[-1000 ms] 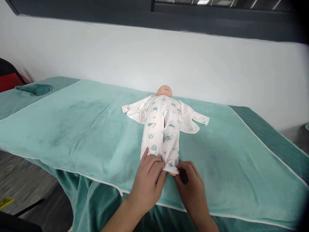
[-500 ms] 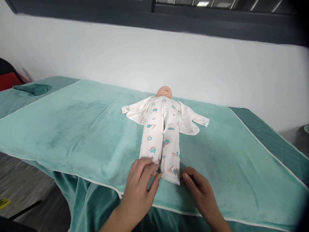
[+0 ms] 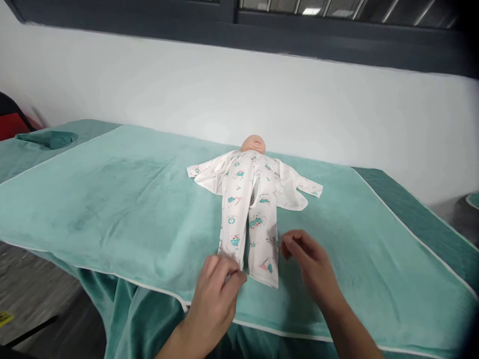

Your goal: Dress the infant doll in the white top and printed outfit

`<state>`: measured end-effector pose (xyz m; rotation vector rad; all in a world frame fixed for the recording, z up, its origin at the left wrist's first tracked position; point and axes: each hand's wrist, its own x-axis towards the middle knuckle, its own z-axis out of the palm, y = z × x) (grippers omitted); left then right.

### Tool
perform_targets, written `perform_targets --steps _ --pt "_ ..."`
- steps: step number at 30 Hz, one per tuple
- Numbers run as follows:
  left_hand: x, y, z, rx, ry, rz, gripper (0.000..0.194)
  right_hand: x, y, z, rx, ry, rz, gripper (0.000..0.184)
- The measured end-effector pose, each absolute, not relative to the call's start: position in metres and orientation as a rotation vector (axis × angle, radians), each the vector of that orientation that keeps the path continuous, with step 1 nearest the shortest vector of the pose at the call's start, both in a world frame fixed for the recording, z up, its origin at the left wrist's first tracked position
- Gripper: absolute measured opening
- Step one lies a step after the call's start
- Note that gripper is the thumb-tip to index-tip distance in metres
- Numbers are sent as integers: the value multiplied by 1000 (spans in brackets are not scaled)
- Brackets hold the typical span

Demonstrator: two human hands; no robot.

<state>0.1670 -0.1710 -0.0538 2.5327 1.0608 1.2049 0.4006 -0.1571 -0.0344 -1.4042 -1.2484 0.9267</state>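
A baby doll point(image 3: 253, 143) lies on its back on a teal towel point(image 3: 130, 199), dressed in a white printed sleepsuit point(image 3: 249, 199) with sleeves spread out. My left hand point(image 3: 217, 294) pinches the end of the sleepsuit's left leg near the towel's front edge. My right hand point(image 3: 312, 267) hovers just right of the other leg end, fingers loosely curled and holding nothing.
The towel covers a table draped in darker teal cloth point(image 3: 422, 209). A folded teal cloth point(image 3: 47, 138) lies at the far left. A white wall runs behind, with a dark window frame above. A red and black object point(image 3: 11, 122) shows at the left edge.
The bunched leg ends have been pulled straight toward me. My right hand let go of the leg end and lifted to the right; my left hand keeps its pinch.
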Motion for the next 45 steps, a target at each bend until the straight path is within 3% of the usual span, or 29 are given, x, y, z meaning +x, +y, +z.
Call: perform_targets --steps 6,11,14,18,22,26,32,39,45 --pt "160 -173 -50 2411 909 1318 25 392 -31 26 -1357 -1488 511 15" --pt "148 -128 -44 2232 1028 1353 19 384 92 36 -1471 -1781 271 20" --pt "147 -69 -47 2333 1231 1207 20 385 136 42 -1631 -1953 297 14" --pt "156 4 -53 2597 1429 935 28 386 158 52 -1709 -2188 420 22" --pt "167 32 -54 2721 1448 776 31 377 162 48 -1562 -2299 214 11" --pt "169 31 -55 2711 1493 734 30 361 167 38 -1681 -2269 34 11" --pt "167 31 -59 2637 1614 738 23 356 157 29 -1619 -2038 100 12" --pt "165 25 -59 2677 1552 869 16 413 52 -29 -1453 -1506 33 23" --pt "164 22 -59 2850 1253 858 15 433 -46 -73 -1541 -1961 -1 27"
